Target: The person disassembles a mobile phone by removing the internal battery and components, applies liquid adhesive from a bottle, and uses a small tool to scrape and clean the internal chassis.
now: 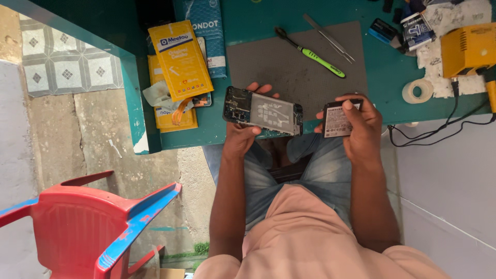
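Left hand (242, 135) clamped round opened phone (262, 111), insides up, at the front edge of the teal counter (392, 101); right hand (361, 124) gripping flat battery (338, 120) just beside it. Behind: grey mat (294, 67), green-handled tool (310, 52), tweezers (328, 37); yellow packets (181, 59) stacked left

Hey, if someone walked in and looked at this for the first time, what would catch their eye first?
Probably the opened phone in the left hand and the battery in the right hand, both held at the edge of the green table. Next, the yellow packets lying on the table's left part, and the red chair on the floor at lower left.
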